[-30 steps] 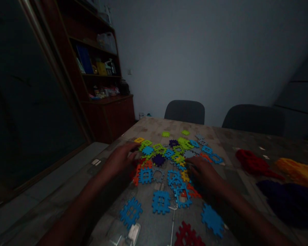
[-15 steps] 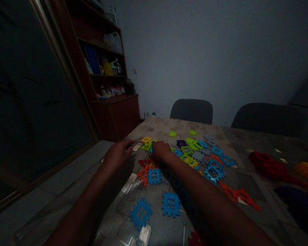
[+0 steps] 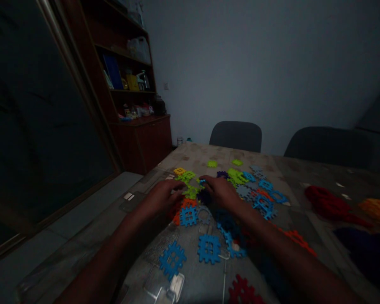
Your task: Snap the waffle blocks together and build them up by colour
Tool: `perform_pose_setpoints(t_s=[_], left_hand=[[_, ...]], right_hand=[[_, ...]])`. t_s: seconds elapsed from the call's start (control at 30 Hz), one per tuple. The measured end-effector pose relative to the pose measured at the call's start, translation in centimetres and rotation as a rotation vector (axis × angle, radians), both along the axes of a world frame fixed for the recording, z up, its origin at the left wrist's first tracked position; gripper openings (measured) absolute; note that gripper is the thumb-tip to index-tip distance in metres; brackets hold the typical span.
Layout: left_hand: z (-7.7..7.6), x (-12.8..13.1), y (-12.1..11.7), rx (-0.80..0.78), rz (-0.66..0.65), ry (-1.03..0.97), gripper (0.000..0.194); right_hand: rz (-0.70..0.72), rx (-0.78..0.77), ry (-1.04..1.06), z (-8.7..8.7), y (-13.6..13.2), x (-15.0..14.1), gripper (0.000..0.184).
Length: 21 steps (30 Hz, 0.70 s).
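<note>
Right hand (image 3: 221, 190) pinches blue toothed plastic piece (image 3: 202, 181) beside lime-green plastic lattice (image 3: 191, 194) — best gripped lightly; left hand's (image 3: 163, 195) hold unclear.

From my head, the only view looked forward and down over my forearms, taking in the counter (image 3: 183, 162) close below and the wall (image 3: 240, 63) and cabinet (image 3: 152, 141) farther off.

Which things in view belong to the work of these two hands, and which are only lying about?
Likely in the work:
- blue piece at the right hand's fingertips
- notched pieces around it

Apparently lying about:
- red bundle
- orange bundle
- grey chairs
</note>
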State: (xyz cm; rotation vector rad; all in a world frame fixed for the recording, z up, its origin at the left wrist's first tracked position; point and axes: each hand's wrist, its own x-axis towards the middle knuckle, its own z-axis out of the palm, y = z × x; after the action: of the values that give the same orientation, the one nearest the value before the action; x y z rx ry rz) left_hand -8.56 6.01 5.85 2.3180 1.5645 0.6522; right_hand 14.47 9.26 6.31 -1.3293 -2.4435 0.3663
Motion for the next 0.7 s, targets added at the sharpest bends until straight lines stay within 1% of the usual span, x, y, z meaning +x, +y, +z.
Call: perform_pose_setpoints(t_s=[0.03, 0.1, 0.17, 0.2, 0.3, 0.4, 0.47, 0.53, 0.6, 0.7], left_hand=[[0.0, 0.6, -0.4, -0.018, -0.06, 0.0, 0.029], [-0.1, 2.0, -1.5, -0.049, -0.155, -0.002, 0.026], [-0.1, 3.3, -2.8, -0.086, -0.24, 0.008, 0.025], [-0.1, 3.9, -3.5, -0.111, -0.283, 0.024, 0.026], [0.2, 5.6, -5.5, -0.206, -0.386, 0.125, 0.046], [0.4, 6.7, -6.6, -0.276, -0.385, 0.243, 0.063], [0.2, 7.1, -6.8, -0.304, -0.366, 0.294, 0.067], [-0.1, 7.2, -6.8, -0.322, -0.369, 0.313, 0.069], [-0.5, 7.2, -6.6, -0.328, -0.375, 0.307, 0.071], [-0.8, 7.1, -6.4, -0.335, -0.362, 0.294, 0.07]], right_hand=[[-0.01, -0.002, 0.01, -0.3, -0.9, 1.7, 0.032], [-0.028, -0.005, 0.027, -1.2, -3.4, 5.4, 0.039], [-0.056, -0.013, 0.035, -2.4, -6.3, 9.3, 0.042], [-0.071, 0.019, 0.057, -3.2, -7.8, 11.1, 0.042], [-0.107, 0.098, 0.038, -5.4, -11.9, 15.0, 0.044], [-0.124, 0.144, -0.038, -7.2, -14.6, 16.7, 0.048], [-0.12, 0.107, -0.096, -7.8, -15.7, 17.1, 0.051], [-0.096, 0.028, -0.129, -7.9, -16.3, 17.3, 0.059], [-0.102, -0.043, -0.118, -7.7, -16.7, 17.4, 0.066], [-0.134, -0.086, -0.056, -7.3, -16.9, 17.4, 0.073]])
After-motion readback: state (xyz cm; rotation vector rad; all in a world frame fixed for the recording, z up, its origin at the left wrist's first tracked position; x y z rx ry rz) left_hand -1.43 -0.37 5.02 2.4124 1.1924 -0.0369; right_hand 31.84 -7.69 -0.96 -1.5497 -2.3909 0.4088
